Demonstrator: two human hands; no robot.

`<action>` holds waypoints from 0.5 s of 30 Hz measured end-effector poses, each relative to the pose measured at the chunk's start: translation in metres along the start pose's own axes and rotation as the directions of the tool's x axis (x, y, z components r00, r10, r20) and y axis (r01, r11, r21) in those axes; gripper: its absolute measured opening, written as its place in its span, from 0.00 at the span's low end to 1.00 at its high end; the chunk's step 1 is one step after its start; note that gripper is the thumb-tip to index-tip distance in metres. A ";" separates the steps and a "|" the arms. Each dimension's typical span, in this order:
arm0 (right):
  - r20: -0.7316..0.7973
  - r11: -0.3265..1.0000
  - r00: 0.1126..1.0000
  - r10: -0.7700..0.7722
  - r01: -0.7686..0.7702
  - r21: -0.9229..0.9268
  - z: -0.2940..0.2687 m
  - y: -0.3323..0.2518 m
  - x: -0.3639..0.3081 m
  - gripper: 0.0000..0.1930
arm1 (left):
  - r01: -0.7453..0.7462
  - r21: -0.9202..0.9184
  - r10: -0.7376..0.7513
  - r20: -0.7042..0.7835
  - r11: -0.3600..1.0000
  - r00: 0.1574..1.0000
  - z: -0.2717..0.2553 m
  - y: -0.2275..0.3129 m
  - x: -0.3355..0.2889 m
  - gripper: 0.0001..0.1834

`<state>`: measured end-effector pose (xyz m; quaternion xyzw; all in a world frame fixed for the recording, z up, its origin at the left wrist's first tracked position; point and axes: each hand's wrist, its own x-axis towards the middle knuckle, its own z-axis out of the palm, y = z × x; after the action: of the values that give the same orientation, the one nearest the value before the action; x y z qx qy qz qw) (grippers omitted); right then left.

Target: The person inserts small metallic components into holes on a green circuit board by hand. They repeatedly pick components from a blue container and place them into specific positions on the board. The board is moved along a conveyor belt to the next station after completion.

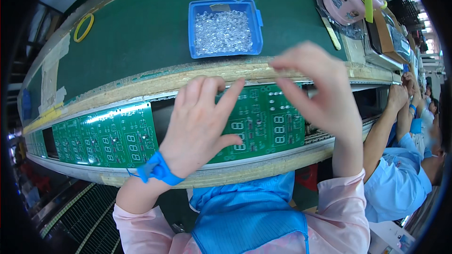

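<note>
A green printed circuit board [263, 127] with white digit displays lies in the rail track in front of me. My left hand [197, 117], a blue band around its wrist, spreads over the board's left part. Its index fingertip reaches the far edge of the board, and the thumb stretches across the displays. Above the right end of the board hovers my right hand [322, 89], blurred by motion. Its thumb and forefinger are apart, and I see nothing between them. Beyond the wooden rail, a blue bin [192, 33] holds many small clear parts [223, 30].
More green boards [110, 136] lie in the track at left. A wooden rail [155, 79] borders the green worktop [141, 23]. A yellow ring [84, 27] lies far left. At far right stand a pink container [348, 2] and a cardboard box [391, 33]. A co-worker's arm [383, 122] reaches the track at right.
</note>
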<state>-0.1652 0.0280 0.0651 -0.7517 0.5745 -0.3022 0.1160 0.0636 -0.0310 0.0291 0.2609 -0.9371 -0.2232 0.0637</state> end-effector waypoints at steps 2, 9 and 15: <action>-0.089 0.988 0.992 -0.085 0.072 -0.140 0.006 0.010 0.026 0.10 | -0.028 0.050 0.031 -0.050 0.998 0.998 0.004 0.008 0.005 0.53; 0.040 0.848 0.995 -0.091 0.099 -0.521 0.050 0.036 0.072 0.11 | 0.066 0.442 0.164 -0.462 0.894 0.871 -0.021 -0.026 0.072 0.13; 0.010 0.858 0.996 -0.087 0.080 -0.507 0.052 0.034 0.074 0.07 | 0.139 0.493 0.053 -0.356 0.859 0.933 -0.015 -0.038 0.090 0.06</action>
<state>-0.1500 -0.0607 0.0303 -0.7781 0.6013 -0.1503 -0.1024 0.0077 -0.1124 0.0259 0.3259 -0.9287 0.0824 0.1564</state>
